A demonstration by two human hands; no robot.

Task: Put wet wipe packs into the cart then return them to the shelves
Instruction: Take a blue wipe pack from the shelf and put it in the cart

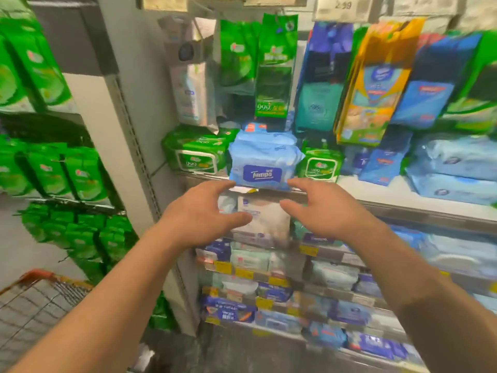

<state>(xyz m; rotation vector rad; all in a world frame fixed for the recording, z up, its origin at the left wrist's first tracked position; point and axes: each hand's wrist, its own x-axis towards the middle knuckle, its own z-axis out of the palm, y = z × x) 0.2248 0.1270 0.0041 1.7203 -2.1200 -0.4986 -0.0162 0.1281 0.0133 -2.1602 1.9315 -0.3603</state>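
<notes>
In the middle of the frame, a light blue wet wipe pack (265, 161) is sitting at the front edge of a shelf (382, 196). Just below it, the left hand (200, 218) and the right hand (326, 214) are spreading their fingers wide, holding nothing. A cart (40, 300) is waiting at the lower left.

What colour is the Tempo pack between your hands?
Light blue, with a dark blue label, on the Tempo pack; head view.
</notes>
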